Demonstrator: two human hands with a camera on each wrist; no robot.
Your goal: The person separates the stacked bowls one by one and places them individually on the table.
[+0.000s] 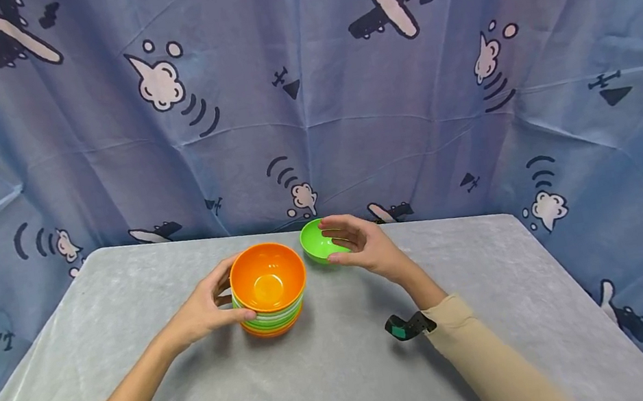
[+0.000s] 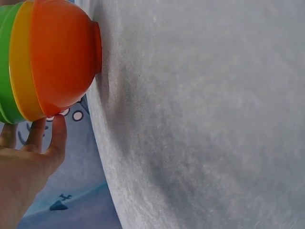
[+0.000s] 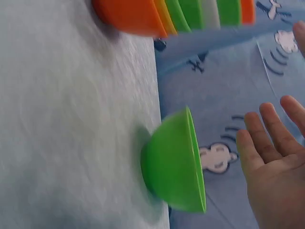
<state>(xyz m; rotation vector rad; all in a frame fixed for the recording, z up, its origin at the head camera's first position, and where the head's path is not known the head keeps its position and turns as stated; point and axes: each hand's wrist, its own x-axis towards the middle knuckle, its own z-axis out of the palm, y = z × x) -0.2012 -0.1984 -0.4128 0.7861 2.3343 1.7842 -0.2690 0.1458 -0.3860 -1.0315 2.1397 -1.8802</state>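
A stack of nested bowls (image 1: 269,281) stands on the table left of centre, an orange one on top with green, white, yellow and orange rims below. My left hand (image 1: 205,309) holds the stack from its left side, thumb at the front and fingers round the far side; in the left wrist view the fingertips (image 2: 59,125) meet the rims. Behind and to the right sits a single green bowl (image 1: 314,244), upright on the table. My right hand (image 1: 374,248) hovers beside it with fingers spread and nothing held; the right wrist view shows a gap between hand and bowl.
A pale grey cloth covers the table (image 1: 348,377). Just past its far edge hangs a blue curtain (image 1: 244,101) printed with planes and clouds. Each wrist carries a black strap-on device (image 1: 409,326).
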